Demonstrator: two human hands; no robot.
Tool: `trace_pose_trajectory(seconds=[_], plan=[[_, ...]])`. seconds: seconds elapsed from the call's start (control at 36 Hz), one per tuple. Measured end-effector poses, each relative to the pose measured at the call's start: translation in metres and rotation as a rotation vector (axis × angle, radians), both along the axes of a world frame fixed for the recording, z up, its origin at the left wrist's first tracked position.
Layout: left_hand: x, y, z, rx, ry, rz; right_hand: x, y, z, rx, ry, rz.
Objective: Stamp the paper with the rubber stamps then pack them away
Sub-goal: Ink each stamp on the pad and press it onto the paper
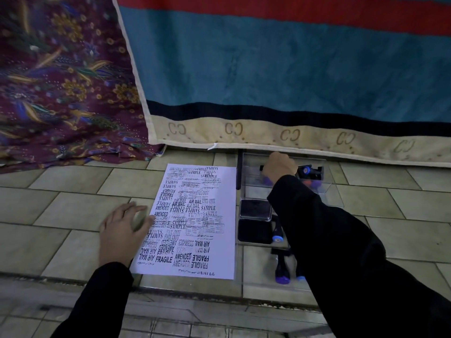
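A white paper point(220, 250) covered with black stamp prints lies on the tiled floor. My left hand point(120, 234) rests flat on the floor, its fingertips touching the paper's left edge. My right hand point(280, 167) reaches into a clear plastic box point(328, 181) at the back right, fingers curled round a black rubber stamp with a purple end point(267, 182). More stamps point(308, 171) lie inside the box. An open black ink pad point(255, 220) sits right of the paper. Other stamps point(282, 273) lie near it, partly hidden by my right sleeve.
A clear flat lid point(258, 272) lies under the near stamps. A striped teal, red and cream cloth point(268, 69) hangs just behind the box. A purple floral cloth point(61, 81) lies at the back left. A step edge point(170, 296) runs across in front of me.
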State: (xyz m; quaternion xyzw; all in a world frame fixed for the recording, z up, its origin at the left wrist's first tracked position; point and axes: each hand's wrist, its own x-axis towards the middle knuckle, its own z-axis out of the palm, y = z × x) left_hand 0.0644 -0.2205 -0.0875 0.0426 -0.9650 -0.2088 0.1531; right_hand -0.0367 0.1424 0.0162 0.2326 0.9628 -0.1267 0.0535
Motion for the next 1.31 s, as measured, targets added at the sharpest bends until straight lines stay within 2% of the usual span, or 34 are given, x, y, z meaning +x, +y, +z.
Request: trace_pose_trajectory(seconds=[0.25, 0.39, 0.64, 0.72, 0.83, 0.92, 1.08, 1.19, 1.31], plan=[[-0.001, -0.003, -0.004, -0.017, -0.004, -0.004, 0.005, 0.004, -0.007, -0.015, 0.131, 0.016], [-0.001, -0.003, -0.004, -0.015, -0.005, -0.002, 0.012, 0.006, -0.008, -0.095, 0.236, 0.032], [-0.002, -0.003, -0.006, -0.011, 0.010, 0.005, 0.062, 0.004, 0.005, -0.472, 0.664, 0.159], [-0.004, -0.005, -0.009, -0.025, 0.014, -0.005, 0.088, 0.001, 0.011, -0.506, 0.662, 0.222], [-0.005, -0.008, -0.012, -0.022, 0.013, -0.006, 0.120, -0.002, 0.010, -0.711, 0.644, 0.302], [-0.005, -0.008, -0.013, -0.022, 0.021, -0.011, 0.136, -0.005, 0.007, -0.774, 0.624, 0.306], [-0.004, -0.008, -0.012, -0.024, 0.012, -0.006, 0.156, -0.009, -0.004, -0.642, 0.616, 0.323], [-0.004, -0.007, -0.011, -0.024, 0.003, -0.006, 0.167, -0.015, -0.012, -0.443, 0.680, 0.401], [-0.003, -0.005, -0.008, -0.020, -0.001, -0.006, 0.176, -0.026, -0.022, -0.337, 0.691, 0.408]])
